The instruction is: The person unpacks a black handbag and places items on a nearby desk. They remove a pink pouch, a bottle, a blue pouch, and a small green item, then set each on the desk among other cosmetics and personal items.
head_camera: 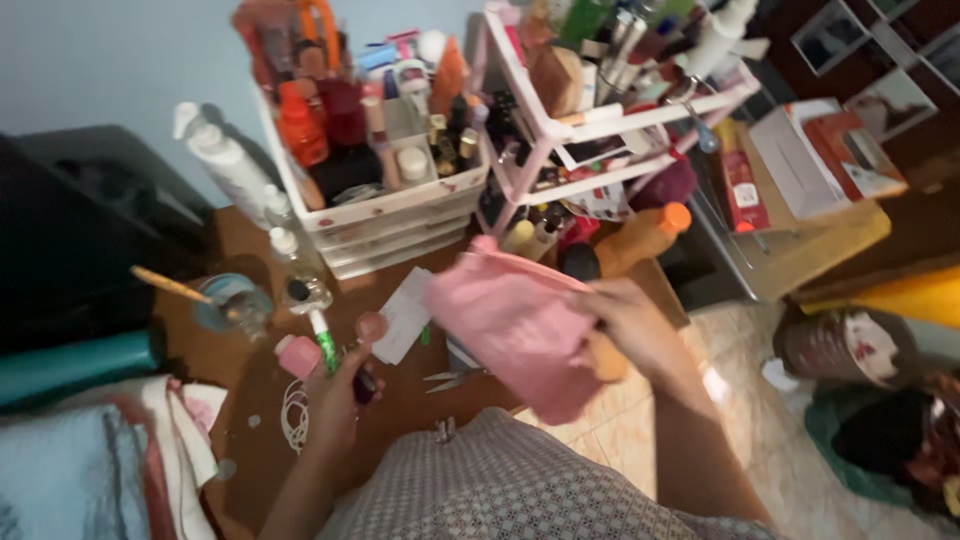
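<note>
Pink fabric pouch (pixel 515 330): soft, crumpled, held up off the table (pixel 400 400) by right hand (pixel 630 325), approx over table's right edge, hanging tilted. Small dark bottle w/ pink cap (pixel 368 350) in left hand (pixel 335 400), upright, above table's middle.

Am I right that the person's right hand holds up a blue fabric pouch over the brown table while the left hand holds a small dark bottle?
Not quite: the fabric pouch is pink, not blue, as the head view shows. The rest stands: the right hand holds it up over the brown table, and the left hand holds a small dark bottle.
</note>
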